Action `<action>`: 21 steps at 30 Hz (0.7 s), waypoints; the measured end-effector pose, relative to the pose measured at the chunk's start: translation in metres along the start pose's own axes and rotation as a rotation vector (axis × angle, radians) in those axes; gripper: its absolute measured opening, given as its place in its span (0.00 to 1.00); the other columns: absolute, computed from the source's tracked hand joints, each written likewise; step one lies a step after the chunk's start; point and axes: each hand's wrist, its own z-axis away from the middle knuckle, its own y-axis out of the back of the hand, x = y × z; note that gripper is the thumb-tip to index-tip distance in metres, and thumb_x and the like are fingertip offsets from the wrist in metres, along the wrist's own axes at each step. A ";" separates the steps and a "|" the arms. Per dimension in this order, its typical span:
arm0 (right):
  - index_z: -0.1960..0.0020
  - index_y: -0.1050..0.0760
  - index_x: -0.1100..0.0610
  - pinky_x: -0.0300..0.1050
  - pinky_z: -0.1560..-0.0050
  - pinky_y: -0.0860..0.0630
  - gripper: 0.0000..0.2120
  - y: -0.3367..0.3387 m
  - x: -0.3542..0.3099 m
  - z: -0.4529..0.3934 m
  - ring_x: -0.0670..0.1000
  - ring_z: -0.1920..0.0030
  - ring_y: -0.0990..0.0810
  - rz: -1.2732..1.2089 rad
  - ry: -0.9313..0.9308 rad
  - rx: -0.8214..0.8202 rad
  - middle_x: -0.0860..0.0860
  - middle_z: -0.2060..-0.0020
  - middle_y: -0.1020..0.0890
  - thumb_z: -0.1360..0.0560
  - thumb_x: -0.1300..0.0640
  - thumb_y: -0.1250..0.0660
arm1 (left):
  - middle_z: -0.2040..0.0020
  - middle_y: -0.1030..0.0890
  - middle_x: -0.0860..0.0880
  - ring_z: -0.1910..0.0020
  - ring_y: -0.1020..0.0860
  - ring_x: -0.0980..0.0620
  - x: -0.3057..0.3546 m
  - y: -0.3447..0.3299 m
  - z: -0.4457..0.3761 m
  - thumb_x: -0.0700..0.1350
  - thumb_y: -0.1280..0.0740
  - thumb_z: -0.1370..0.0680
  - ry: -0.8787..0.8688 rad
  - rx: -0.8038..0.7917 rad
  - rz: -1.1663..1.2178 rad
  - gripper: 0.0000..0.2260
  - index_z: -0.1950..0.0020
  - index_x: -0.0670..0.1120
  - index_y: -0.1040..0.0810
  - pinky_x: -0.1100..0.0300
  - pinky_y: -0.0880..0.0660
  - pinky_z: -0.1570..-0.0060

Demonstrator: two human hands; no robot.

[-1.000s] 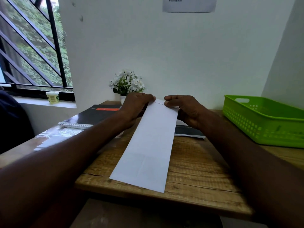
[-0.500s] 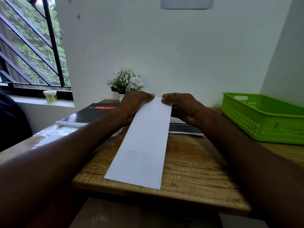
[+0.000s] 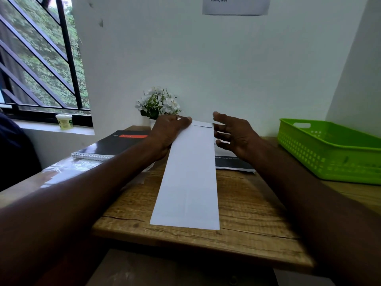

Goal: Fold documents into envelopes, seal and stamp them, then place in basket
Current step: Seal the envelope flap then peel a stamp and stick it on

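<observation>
Paper this thin will be light and floppy, we judge, quick to slide on bare wood and easy to crease by accident, so the long white envelope (image 3: 188, 174) is best taken at its far end or along a long edge, with one hand pinning it while the other works. It lies flat and lengthwise down the middle of the wooden table (image 3: 247, 213), its near end close to the near edge and its far end, where a narrow flap line shows, under our fingers. Our left hand (image 3: 168, 132) rests on the far left corner, thumb laid over the top edge; whether the fingers beneath curl round the paper we cannot tell. Our right hand (image 3: 233, 134) hovers just right of the far end, fingers spread and relaxed, gripping nothing. We see no stamp on the envelope, so sealing and stamping look not yet done. The green basket (image 3: 329, 153) waits well apart at the far right of the table. To the left lie a black spiral notebook (image 3: 115, 144) and a clear plastic sleeve (image 3: 68, 170); a dark booklet (image 3: 233, 163) peeks out from beneath our right hand. A small pot of white flowers (image 3: 157, 103) stands against the pale wall, a notice (image 3: 236, 5) hangs above, and a barred window (image 3: 39, 58) with a little jar (image 3: 64, 121) on its sill is at the far left.
</observation>
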 end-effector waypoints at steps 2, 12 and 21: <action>0.44 0.17 0.56 0.44 0.58 0.21 0.13 -0.007 0.003 0.002 0.52 0.56 0.17 0.045 0.008 -0.046 0.54 0.52 0.15 0.27 0.53 0.23 | 0.60 0.17 0.41 0.67 0.18 0.49 0.001 -0.001 0.002 0.41 0.27 0.22 -0.002 -0.008 -0.014 0.08 0.48 0.36 0.19 0.58 0.19 0.66; 0.51 0.15 0.56 0.39 0.67 0.22 0.09 -0.015 0.004 0.002 0.51 0.62 0.18 -0.108 0.033 -0.010 0.53 0.55 0.16 0.27 0.67 0.28 | 0.60 0.16 0.42 0.64 0.18 0.48 0.006 0.001 -0.004 0.42 0.28 0.21 -0.007 0.084 0.037 0.06 0.54 0.39 0.19 0.57 0.19 0.64; 0.44 0.15 0.57 0.40 0.64 0.20 0.13 -0.017 0.007 0.005 0.53 0.58 0.16 -0.069 0.019 -0.071 0.56 0.50 0.15 0.27 0.65 0.27 | 0.48 0.14 0.37 0.53 0.15 0.40 0.010 -0.004 0.003 0.53 0.23 0.25 0.144 -0.109 0.035 0.23 0.40 0.36 0.19 0.45 0.17 0.48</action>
